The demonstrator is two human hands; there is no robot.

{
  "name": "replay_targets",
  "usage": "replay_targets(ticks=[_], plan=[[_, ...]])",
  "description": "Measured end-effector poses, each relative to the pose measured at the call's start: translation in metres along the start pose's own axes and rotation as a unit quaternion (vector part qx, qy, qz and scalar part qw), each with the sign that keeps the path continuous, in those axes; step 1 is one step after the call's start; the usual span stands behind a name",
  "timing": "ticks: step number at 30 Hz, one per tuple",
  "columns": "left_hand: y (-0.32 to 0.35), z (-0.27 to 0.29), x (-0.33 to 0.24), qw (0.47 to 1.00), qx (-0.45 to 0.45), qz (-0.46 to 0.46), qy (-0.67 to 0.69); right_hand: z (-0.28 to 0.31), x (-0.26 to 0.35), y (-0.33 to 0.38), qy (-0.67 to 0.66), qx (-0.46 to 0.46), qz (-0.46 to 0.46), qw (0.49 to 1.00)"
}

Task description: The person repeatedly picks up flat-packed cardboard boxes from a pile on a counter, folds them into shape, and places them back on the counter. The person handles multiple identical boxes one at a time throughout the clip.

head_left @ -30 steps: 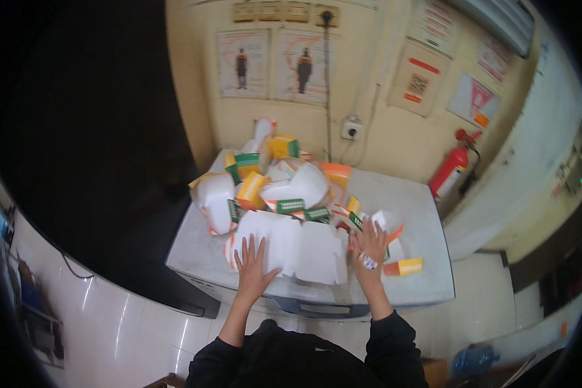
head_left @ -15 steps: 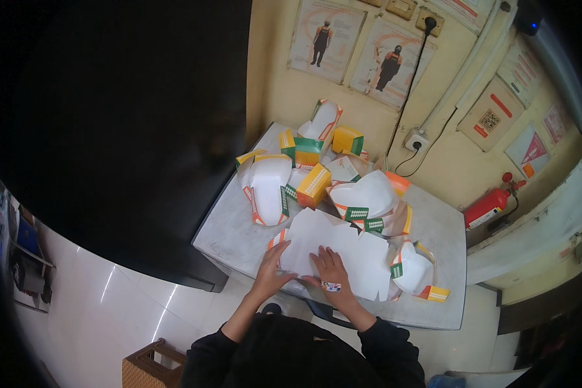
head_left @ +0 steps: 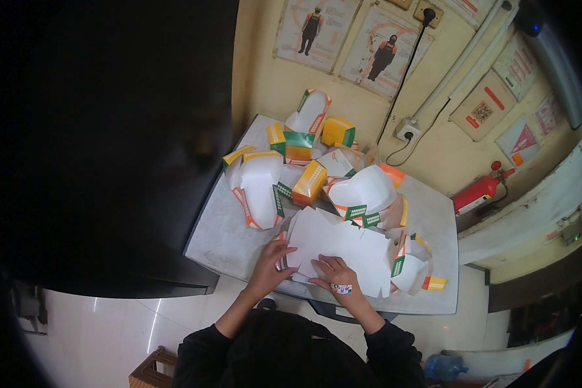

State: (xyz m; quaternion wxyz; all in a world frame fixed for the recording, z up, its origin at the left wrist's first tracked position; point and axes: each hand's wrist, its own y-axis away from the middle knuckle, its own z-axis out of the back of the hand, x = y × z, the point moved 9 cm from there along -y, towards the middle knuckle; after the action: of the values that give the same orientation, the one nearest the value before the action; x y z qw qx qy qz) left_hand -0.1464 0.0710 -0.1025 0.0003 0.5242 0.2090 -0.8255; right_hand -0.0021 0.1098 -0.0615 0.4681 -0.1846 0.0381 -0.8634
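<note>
A stack of flat white cardboard box blanks (head_left: 343, 242) with notched edges lies at the table's front, plain side up. At its left end my left hand (head_left: 269, 266) grips a flap of the top blank, fingers curled over the edge and thumb below them. An orange printed edge shows under those fingers. My right hand (head_left: 337, 279) rests on the blank's near part, fingers bent and a little apart, thumb out toward the left hand. A colourful patch sits on the back of this hand. Behind the stack are several folded cardboard food boxes, among them a white-lined one (head_left: 260, 187).
The grey table (head_left: 216, 233) stands against a wall with posters (head_left: 317, 32) and a plugged-in socket (head_left: 407, 131). A yellow box (head_left: 310, 183) lies mid-pile; another open box (head_left: 410, 268) sits at the right. A red fire extinguisher (head_left: 477, 196) hangs beyond. A dark panel (head_left: 129, 142) borders the left.
The fingers of my right hand have bent and drawn closer together on the blank. My left hand has closed more on the left flap. The whole view has shifted slightly.
</note>
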Motion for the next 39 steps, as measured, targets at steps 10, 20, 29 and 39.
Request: replay_targets(ticks=[10, 20, 29, 39], plan=[[-0.007, -0.001, -0.009, 0.999, -0.02, -0.008, 0.032, 0.006, -0.016, -0.003, -0.049, 0.023, -0.093, 0.994], [-0.01, -0.005, -0.023, 0.991, -0.099, -0.002, 0.089, 0.04, 0.016, 0.007, -0.068, -0.133, -0.036, 0.988], [0.037, -0.03, 0.02, 0.955, 0.03, 0.177, 0.238, -0.034, 0.001, 0.033, 0.148, 0.086, -0.087, 0.981], [0.035, -0.045, 0.016, 0.777, 0.072, 0.316, 0.54, 0.01, -0.017, 0.036, 0.02, -0.029, -0.043, 0.998]])
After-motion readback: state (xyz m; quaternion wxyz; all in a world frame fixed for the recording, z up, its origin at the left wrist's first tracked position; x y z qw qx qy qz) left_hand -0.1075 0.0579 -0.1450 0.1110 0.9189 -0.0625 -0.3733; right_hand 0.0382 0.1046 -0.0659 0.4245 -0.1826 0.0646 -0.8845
